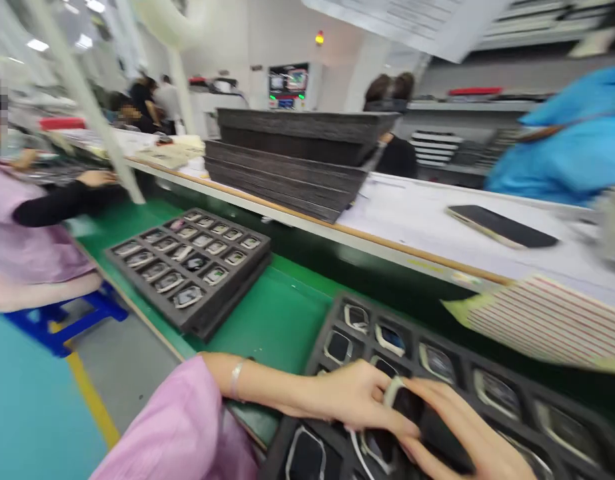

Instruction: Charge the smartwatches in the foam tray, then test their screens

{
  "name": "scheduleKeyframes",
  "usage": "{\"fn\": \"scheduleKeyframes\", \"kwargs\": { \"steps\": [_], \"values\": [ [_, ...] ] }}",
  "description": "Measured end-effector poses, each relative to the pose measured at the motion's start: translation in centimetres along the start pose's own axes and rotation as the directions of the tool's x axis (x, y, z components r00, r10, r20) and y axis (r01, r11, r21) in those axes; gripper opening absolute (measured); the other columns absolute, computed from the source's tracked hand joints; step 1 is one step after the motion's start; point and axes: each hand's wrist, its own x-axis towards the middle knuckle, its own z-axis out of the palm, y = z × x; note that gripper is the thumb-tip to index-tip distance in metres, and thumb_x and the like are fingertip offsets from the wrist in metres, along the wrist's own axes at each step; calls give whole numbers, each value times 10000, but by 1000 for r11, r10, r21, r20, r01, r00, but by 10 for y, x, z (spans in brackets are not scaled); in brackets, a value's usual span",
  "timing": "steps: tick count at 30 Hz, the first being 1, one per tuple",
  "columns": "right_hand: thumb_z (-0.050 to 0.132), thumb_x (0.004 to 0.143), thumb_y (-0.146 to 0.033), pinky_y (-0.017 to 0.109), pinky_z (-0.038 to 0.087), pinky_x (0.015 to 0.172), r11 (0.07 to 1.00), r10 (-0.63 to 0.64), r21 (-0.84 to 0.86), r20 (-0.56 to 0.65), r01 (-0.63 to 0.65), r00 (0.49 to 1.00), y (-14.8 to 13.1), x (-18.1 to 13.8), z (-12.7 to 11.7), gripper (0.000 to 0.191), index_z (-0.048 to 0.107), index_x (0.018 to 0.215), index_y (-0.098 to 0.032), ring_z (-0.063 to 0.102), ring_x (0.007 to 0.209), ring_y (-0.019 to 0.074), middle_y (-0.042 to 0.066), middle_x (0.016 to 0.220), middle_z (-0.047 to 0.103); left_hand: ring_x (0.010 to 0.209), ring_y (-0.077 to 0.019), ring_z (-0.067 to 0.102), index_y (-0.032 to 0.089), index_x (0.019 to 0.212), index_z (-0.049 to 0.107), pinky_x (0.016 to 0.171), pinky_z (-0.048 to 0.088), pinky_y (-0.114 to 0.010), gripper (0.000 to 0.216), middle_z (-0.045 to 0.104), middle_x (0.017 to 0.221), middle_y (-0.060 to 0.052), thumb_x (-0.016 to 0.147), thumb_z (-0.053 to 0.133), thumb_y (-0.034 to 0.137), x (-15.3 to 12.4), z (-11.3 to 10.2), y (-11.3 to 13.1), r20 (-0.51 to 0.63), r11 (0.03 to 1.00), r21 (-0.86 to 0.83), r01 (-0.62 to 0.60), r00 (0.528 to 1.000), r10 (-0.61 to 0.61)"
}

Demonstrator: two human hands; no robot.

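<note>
My left hand (354,397) and my right hand (464,427) meet over the near dark foam tray (332,313). Between them is a smartwatch case (408,404) with a pale rim and dark face. Fingers of both hands close around it; part of it is hidden. A black area shows under my right hand, and I cannot make out what it is. Similar cases sit in the tray's pockets, among them a watch case (337,347) beyond my left hand and another watch case (306,457) nearer me. A thin white strip (360,453) lies below my left fingers.
Left on the green bench (292,313) stand stacked foam trays (227,293) with more cases. Behind runs a raised white shelf (387,207) carrying a tall foam stack (287,173) and a phone (502,225). A striped sheet (542,320) hangs at right. A co-worker (37,220) sits left.
</note>
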Motion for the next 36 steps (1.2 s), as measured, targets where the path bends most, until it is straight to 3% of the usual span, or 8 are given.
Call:
{"fn": "scheduleKeyframes", "kwargs": {
  "steps": [3, 7, 25, 36],
  "values": [
    [576, 856, -224, 380, 552, 812, 999, 49, -1, 103, -50, 993, -14, -10, -4, 374, 487, 1219, -235, 615, 984, 267, 106, 1113, 585, 356, -38, 321, 143, 829, 623, 296, 223, -163, 282, 492, 552, 60, 743, 701, 401, -6, 5, 7, 21, 999, 2, 49, 999, -49],
    [601, 810, -171, 373, 542, 796, 995, 93, 30, 136, -98, 986, -21, -8, -5, 392, 481, 1180, -214, 602, 950, 244, 96, 1056, 575, 322, -23, 270, 132, 748, 578, 276, 176, -164, 293, 461, 515, 73, 720, 712, 391, -4, 13, 8, 10, 992, -13, 124, 992, -124],
    [636, 775, -211, 375, 535, 708, 995, 80, -65, 98, -74, 992, -26, -15, -6, 391, 511, 1145, -178, 597, 852, 240, 94, 969, 593, 337, -31, 260, 109, 836, 630, 293, 176, -179, 350, 382, 486, 85, 736, 709, 435, -5, 15, 0, 44, 995, 37, 94, 994, -95],
    [660, 794, -239, 384, 520, 725, 995, 71, -71, 102, -64, 992, -27, -16, -7, 398, 499, 1150, -163, 574, 860, 239, 96, 973, 582, 340, -24, 272, 108, 788, 611, 299, 182, -173, 339, 443, 506, 69, 709, 739, 412, -4, 15, 0, 53, 993, -13, 116, 992, -115]
  ]
}}
